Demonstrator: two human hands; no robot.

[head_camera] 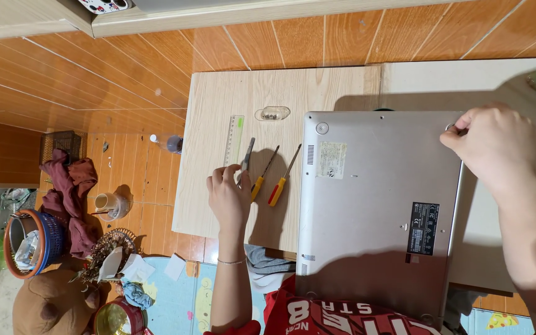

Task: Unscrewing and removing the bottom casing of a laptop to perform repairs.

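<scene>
A silver laptop [373,211] lies bottom side up on a light wooden board [231,93]. My right hand [497,149] rests on its far right corner, with the fingertips pressed at a small round foot [450,127]. My left hand [227,198] lies on the board left of the laptop, and its fingers close around the handle of a thin grey tool [247,152]. Just right of that hand lie two screwdrivers: one with a yellow handle [262,177] and one with a yellow and red handle [280,183].
A clear green ruler [233,139] and a small clear plastic case [272,113] lie on the board. Beyond its left edge, on the wooden floor, are a small bottle [170,143], a cup [108,205], red cloth [69,186] and baskets [29,242].
</scene>
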